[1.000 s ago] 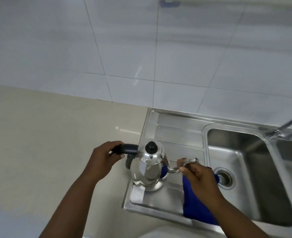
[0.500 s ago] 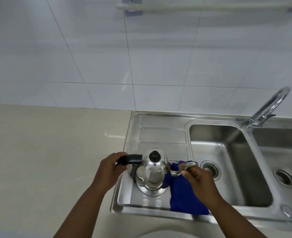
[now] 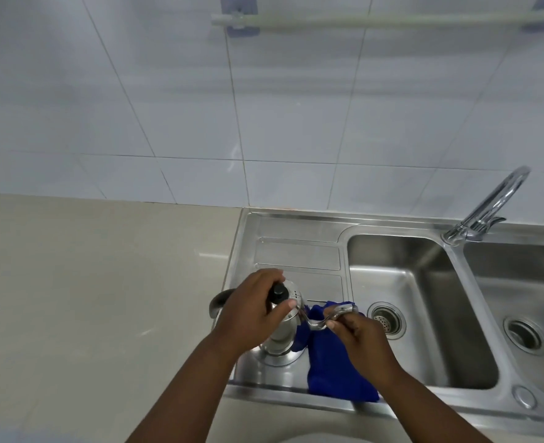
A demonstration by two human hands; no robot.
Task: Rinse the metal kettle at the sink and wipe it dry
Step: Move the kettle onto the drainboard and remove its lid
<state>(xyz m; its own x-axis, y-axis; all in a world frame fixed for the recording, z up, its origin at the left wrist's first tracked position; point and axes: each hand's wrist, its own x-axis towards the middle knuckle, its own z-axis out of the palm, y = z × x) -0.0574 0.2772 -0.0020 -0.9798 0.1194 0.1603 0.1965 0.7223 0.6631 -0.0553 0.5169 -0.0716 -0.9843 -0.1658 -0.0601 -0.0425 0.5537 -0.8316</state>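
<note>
A shiny metal kettle [image 3: 280, 337] with a black lid knob and a black handle stands upright on the sink's drainboard [image 3: 299, 254]. My left hand [image 3: 253, 311] lies over the kettle's top, thumb and fingers around the lid by the knob. My right hand [image 3: 357, 337] pinches the thin curved spout [image 3: 341, 311]. A blue cloth [image 3: 331, 369] lies on the drainboard under my right hand, touching the kettle's right side. The chrome tap [image 3: 488, 209] stands at the back right, and no water is seen running.
Two steel basins, the left basin [image 3: 424, 314] and the right basin [image 3: 526, 298], each have a drain strainer. A beige counter [image 3: 88, 298] extends to the left. A white tiled wall [image 3: 264, 107] rises behind, with a towel rail [image 3: 376, 19] high up.
My left hand has left the black handle and now covers the kettle's lid. My right hand stays on the spout. The camera view has shifted right and upward.
</note>
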